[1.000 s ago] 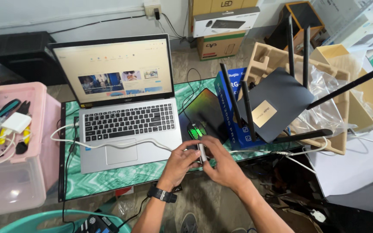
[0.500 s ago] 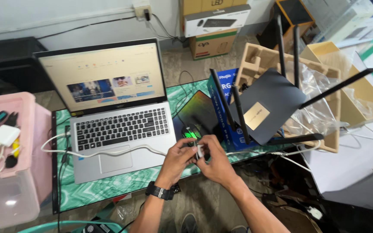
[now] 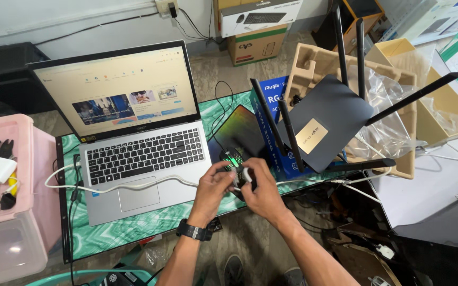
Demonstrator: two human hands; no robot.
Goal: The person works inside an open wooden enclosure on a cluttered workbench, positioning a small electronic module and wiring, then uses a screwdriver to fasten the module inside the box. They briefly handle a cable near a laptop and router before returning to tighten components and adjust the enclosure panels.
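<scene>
A: What is each hand doing?
B: The left hand [image 3: 214, 189] pinches the white cable [image 3: 133, 185]; the right hand [image 3: 261, 191] pinches its plug [image 3: 247, 175].
A: What step?
B: Probably holding the plug ready. Next it needs a socket; the router [image 3: 327, 127] sits just past the fingers.

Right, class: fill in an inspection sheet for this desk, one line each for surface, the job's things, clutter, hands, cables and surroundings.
Surface: green marbled desk top, mostly covered.
Job's things: small white connector pinched between both hands; a white cable runs from it across the open laptop.
Clutter: black router with antennas, blue box, mouse with green light, pink bin of tools.
Hands: left hand and right hand close together, both gripping the connector.
Cables: black lead behind the laptop.
Surroundings: cardboard boxes, wall socket.
</scene>
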